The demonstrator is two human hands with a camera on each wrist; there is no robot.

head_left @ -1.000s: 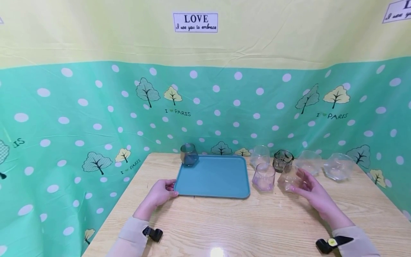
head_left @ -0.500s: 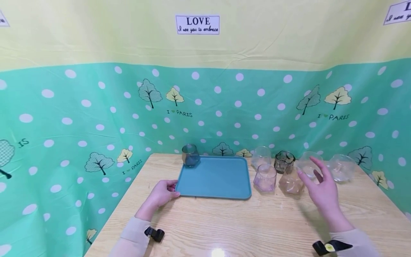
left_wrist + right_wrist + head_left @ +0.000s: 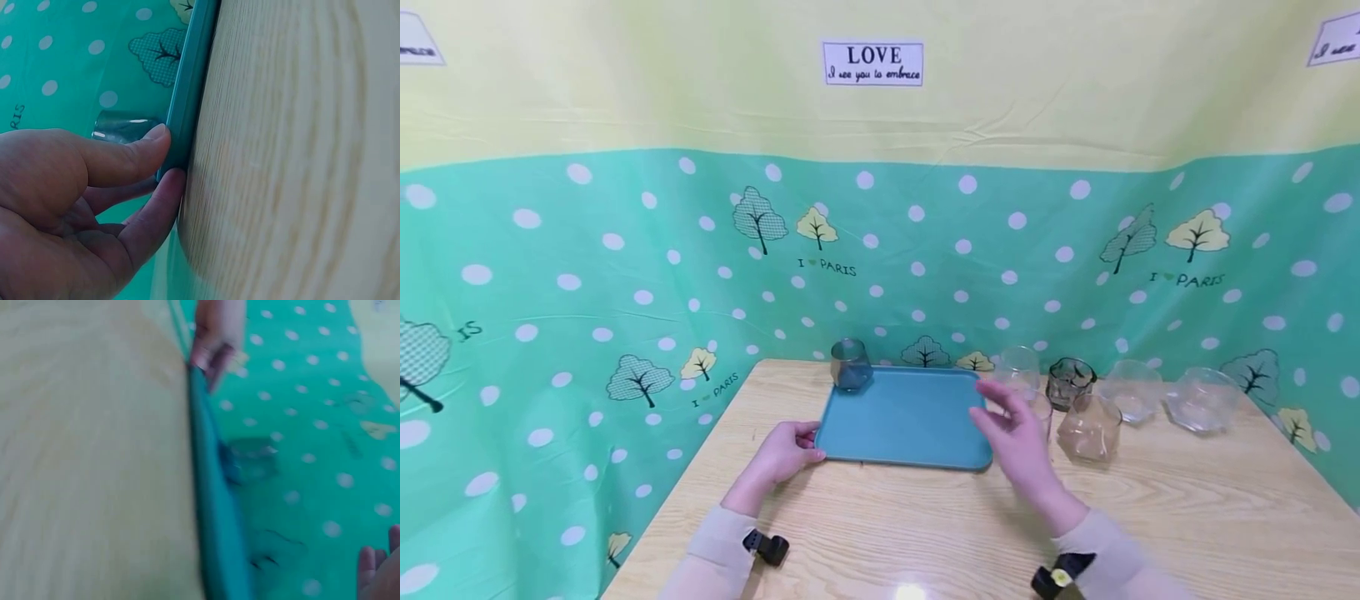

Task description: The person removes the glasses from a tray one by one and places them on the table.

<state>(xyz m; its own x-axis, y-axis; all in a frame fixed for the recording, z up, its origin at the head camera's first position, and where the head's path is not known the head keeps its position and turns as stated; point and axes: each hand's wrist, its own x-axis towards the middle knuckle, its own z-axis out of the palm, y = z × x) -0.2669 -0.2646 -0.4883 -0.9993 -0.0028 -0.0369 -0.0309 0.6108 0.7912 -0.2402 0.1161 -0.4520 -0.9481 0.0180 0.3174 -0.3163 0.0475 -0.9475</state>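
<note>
A blue-green tray [image 3: 910,421] lies flat on the table. My left hand [image 3: 785,454] pinches its near left corner; in the left wrist view, the thumb is on the rim [image 3: 187,94] and a finger below it. On the tray's far left corner stands a smoky blue-grey glass [image 3: 851,367]. Over the tray's right edge is my right hand [image 3: 1022,446], thumb and fingers spread, nothing held. It mostly hides a pinkish glass [image 3: 1043,410] behind it. Just right of it stands an amber faceted glass [image 3: 1090,433]. In the right wrist view the right hand is blurred at the corner.
Behind the amber glass is a dark grey glass [image 3: 1070,385]. A clear glass [image 3: 1021,364] stands at the tray's far right corner. Two clear bowl-shaped glasses [image 3: 1132,392] stand farther right. A patterned green cloth [image 3: 880,275] hangs behind the wooden table [image 3: 880,525].
My right hand has let go of the amber glass, drawn back from it, and swung left to the tray's right edge. The left hand keeps its hold on the tray corner.
</note>
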